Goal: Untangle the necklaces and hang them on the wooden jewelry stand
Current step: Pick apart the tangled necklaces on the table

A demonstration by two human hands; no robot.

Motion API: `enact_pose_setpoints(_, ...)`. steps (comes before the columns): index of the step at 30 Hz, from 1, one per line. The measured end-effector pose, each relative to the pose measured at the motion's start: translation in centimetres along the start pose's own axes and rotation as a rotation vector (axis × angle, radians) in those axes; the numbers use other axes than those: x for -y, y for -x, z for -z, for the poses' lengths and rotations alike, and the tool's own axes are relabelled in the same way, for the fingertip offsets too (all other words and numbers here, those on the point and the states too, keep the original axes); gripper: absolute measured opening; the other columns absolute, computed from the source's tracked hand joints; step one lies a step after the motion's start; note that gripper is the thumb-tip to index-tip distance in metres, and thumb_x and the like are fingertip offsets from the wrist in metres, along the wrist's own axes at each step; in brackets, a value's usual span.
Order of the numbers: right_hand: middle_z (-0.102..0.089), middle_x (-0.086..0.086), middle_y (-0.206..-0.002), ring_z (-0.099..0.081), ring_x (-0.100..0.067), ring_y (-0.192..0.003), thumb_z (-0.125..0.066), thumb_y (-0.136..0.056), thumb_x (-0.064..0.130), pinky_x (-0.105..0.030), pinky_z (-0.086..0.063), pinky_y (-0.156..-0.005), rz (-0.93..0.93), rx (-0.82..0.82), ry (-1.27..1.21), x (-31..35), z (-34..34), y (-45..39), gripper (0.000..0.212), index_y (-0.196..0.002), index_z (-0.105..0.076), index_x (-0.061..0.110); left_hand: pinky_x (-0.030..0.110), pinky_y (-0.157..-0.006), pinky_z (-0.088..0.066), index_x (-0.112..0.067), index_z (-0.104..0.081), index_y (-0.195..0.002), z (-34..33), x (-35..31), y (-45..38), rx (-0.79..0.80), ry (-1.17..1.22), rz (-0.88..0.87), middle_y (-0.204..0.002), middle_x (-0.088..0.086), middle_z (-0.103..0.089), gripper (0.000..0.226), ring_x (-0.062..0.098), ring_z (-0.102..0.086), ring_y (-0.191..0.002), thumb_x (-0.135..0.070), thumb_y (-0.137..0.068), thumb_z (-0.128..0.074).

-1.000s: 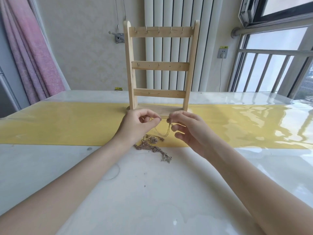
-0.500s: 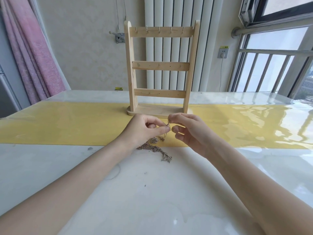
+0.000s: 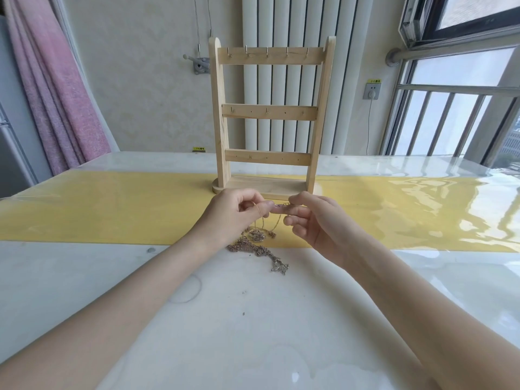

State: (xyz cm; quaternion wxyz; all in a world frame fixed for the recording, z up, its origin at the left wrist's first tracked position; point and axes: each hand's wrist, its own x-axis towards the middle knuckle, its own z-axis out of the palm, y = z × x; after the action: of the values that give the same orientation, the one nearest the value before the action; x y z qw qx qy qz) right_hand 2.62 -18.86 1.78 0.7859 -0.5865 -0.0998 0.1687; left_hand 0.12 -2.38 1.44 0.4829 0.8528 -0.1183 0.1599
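A short stretch of fine chain (image 3: 282,205) is pinched between the thumb and fingers of the left hand (image 3: 239,213) and the right hand (image 3: 315,223), and is held just in front of the base of the wooden jewelry stand (image 3: 268,114). From that pinch thin strands are let down to the tangled necklaces (image 3: 257,247), which are heaped on the table (image 3: 253,319) in front of the stand, below the hands, at the near edge of the yellow runner (image 3: 112,206). No necklace is seen on any of the stand's hooks. The work is judged to be at an early stage: the chains must yet be separated, and every one must yet be hung.
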Motion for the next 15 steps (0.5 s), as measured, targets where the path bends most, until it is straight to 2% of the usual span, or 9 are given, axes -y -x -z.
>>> enact_pose_setpoints(3,-0.062,-0.008,-0.066,-0.055,-0.012,-0.050,-0.047,-0.093,0.004,-0.016,-0.045,-0.046,-0.014,-0.003,-0.074,0.1,-0.1,-0.1,0.015,-0.080,-0.053,0.005,0.017,-0.045,-0.028,-0.018,-0.061,-0.065,0.0,-0.1,0.0,-0.016,0.047,0.045,-0.051,-0.011,-0.044,0.026,0.003,-0.032,-0.044,-0.023,-0.091,-0.060)
enact_pose_setpoints(6,-0.054,-0.004,-0.061,-0.049,-0.010,-0.046,-0.047,-0.093,0.004,-0.015,-0.043,-0.045,0.017,-0.157,-0.237,0.4,0.8,-0.5,0.017,-0.077,-0.051,0.007,0.014,-0.045,-0.029,-0.014,-0.065,-0.076,0.2,-0.3,0.1,-0.037,0.232,0.146,-0.056,-0.008,-0.039,0.022,0.004,-0.033,-0.045,-0.019,-0.094,-0.054)
enact_pose_setpoints(10,-0.044,-0.002,-0.061,-0.038,-0.011,-0.049,-0.046,-0.091,0.001,-0.017,-0.032,-0.049,0.127,-0.381,-0.041,0.3,2.7,-0.9,0.019,-0.076,-0.042,0.012,0.013,-0.047,-0.038,-0.012,-0.069,-0.087,0.5,-0.5,0.2,-0.038,0.408,0.256,-0.073,-0.003,-0.057,0.019,0.005,-0.051,-0.056,-0.010,-0.095,-0.052)
enact_pose_setpoints(15,-0.047,-0.002,-0.060,-0.042,-0.011,-0.050,-0.047,-0.089,0.000,-0.018,-0.037,-0.051,0.216,-0.476,0.089,0.4,3.3,-1.2,0.015,-0.079,-0.045,0.010,0.015,-0.062,-0.051,-0.011,-0.069,-0.090,0.3,-0.5,0.3,-0.013,0.426,0.247,-0.081,0.000,-0.065,0.016,0.004,-0.062,-0.067,0.000,-0.089,-0.057)
